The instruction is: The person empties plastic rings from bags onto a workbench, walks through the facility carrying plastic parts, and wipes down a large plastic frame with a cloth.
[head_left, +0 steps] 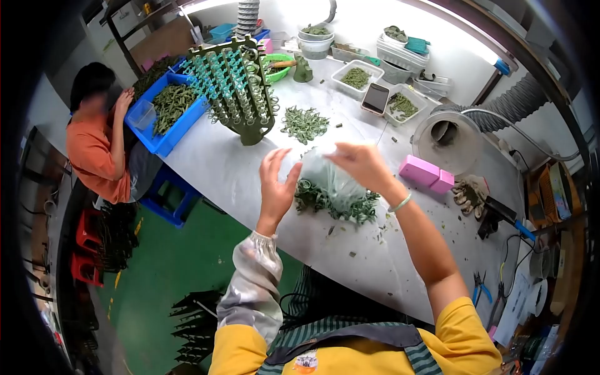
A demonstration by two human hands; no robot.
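Observation:
My right hand (361, 164) pinches the top of a clear plastic bag (331, 181), holding it upside down over the white table (237, 181). My left hand (276, 184) grips the bag's left side. Small green ring-shaped parts (337, 203) spill out of the bag into a heap on the table below. A second heap of green parts (304, 124) lies farther back, beside a green rack (234, 87) with rows of pegs.
A person in an orange top (97, 147) sits at the left by a blue bin (169, 109) of green parts. White trays (356, 78), a phone (375, 98), pink blocks (425, 172), a duct hose (512, 106) and pliers (481, 290) lie around.

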